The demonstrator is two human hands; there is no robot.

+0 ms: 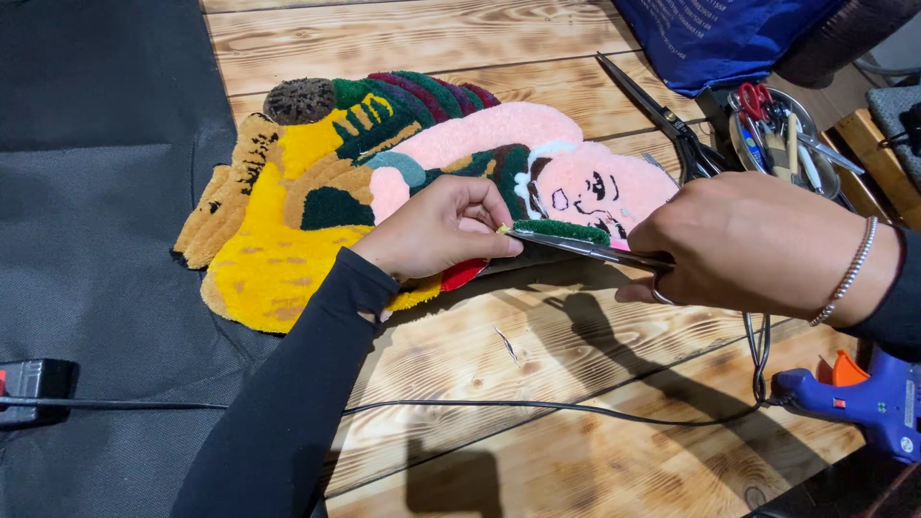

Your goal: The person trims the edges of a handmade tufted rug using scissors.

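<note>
At the far left a black power block (34, 384) sits on the black cloth (96, 192) that covers that side of the wooden bench (537, 374), and a thin black cable (460, 407) runs from it across the planks. Next comes the tufted rug piece (317, 182), lying flat, half on the cloth and half on the bare wood; its colours are yellow, tan, dark green, pink and red, with a pink face at the right end. My left hand (436, 230) rests on its lower edge, grip pinched together on the green strip of pile there. Just right of those fingertips the blades of the small scissors (585, 249) lie against that same green edge. My right hand (758, 245) holds their handles, grip clamped on them, a beaded bracelet (849, 273) at the wrist. Behind it, large black shears (662, 120) lie beside a round metal tray (743, 134) of tools, and a blue bag (710, 34) sits at the top. At the lower right lies a blue glue gun (868, 398).
</note>
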